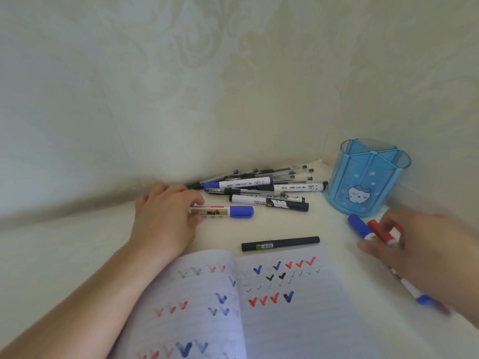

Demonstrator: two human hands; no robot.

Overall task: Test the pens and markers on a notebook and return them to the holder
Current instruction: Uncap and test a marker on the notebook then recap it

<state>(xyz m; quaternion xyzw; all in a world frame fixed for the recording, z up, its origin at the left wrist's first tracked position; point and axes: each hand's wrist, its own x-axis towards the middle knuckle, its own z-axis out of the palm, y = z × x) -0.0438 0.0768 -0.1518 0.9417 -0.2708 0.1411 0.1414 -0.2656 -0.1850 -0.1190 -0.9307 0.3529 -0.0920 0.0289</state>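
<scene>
Both hands [166, 211] — markers [373, 230] gripped.

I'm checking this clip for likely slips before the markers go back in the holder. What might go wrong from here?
1. The right hand grips several markers at once beside the blue holder; one may slip loose, or the bundle may knock the holder.
2. The left hand pinches a blue-capped marker right against the loose pile of pens; lifting it may set some rolling.
3. The black pen at the notebook edge may get overlooked.

A home corner: damask wallpaper [197, 47] behind a cream tabletop [298, 226].
</scene>
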